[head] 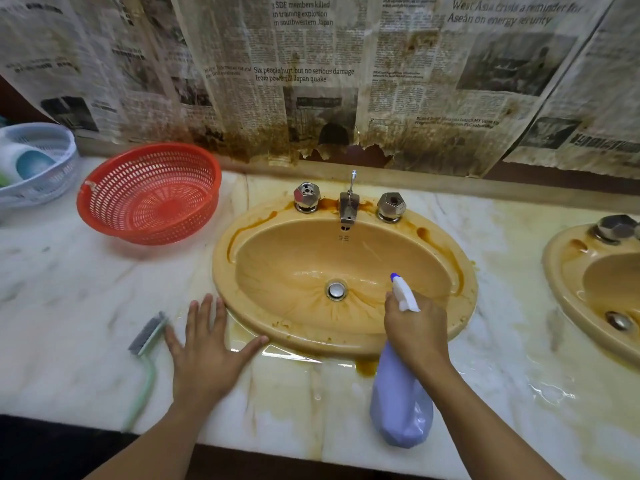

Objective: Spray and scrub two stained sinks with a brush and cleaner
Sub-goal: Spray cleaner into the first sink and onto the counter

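While we held the spray bottle [401,403] in our right hand [417,329], the fingers were curled round its neck just below the white trigger head. The blue-tipped nozzle pointed over the near right part of the first sink [221,271]. The pale violet body of the bottle hung tilted above the near edge of the marble countertop [69,306].

Our left hand [207,348] lay flat on the countertop with its fingers spread wide and held nothing. Its thumb reached to the near left rim of the first sink; we could not tell whether it touched.

The brush [147,336] lay on the countertop just left of that hand, with its bristle head toward the far side and its green handle running to the near edge.

The first sink carried orange-brown stains along its rim, around the tap [348,206] and in streaks running toward the drain plug [336,290]. A brown puddle sat on the countertop at its near rim. The second sink [568,282], also stained, stood well apart at the right and was cut by the frame.

A red basket [149,194] stood far left of the first sink, with a white basket [41,188] beyond it. Stained newspaper [311,81] covered the far wall.
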`<state>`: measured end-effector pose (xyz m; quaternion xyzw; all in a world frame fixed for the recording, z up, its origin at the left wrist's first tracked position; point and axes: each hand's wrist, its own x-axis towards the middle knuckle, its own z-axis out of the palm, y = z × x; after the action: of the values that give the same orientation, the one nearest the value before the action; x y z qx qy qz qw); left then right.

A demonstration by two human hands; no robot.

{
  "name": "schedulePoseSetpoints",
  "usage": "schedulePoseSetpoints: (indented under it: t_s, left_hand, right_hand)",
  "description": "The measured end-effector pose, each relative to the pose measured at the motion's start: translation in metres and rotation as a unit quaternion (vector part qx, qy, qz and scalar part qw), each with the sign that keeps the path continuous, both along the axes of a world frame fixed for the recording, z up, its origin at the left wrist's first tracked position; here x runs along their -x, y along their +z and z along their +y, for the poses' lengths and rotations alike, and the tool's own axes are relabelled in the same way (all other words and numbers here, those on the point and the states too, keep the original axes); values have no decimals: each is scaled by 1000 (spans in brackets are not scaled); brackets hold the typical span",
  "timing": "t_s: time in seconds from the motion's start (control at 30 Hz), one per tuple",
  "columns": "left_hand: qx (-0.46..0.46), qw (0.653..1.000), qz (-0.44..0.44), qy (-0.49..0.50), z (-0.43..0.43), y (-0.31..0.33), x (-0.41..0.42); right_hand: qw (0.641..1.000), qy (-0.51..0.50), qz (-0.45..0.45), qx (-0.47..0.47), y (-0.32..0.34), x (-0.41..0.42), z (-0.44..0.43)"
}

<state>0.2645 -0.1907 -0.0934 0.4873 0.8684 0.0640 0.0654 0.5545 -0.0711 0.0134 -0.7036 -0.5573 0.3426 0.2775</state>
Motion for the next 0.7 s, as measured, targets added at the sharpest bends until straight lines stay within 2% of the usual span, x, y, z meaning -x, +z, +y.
schedulePoseSetpoints:
  t_s: [0.1, 0.23, 0.4, 0.7]
  left_hand:
    - [0, 1000, -4, -1, 0, -1, 0]
    - [-9, 1000, -13, -2, 1, 0, -1]
    - [-9, 1000, -11, -2, 0, 1, 0]
    - [-2, 1000, -14, -3, 0, 2, -1]
  right_hand:
    - [1000, -30, 0, 2, 3, -17, 0]
    - [1000, -8, -17, 0, 7, -31, -3]
    - [995, -85, -42, 14, 8, -45, -6]
    - [999, 43, -7, 2, 10, -42, -15]
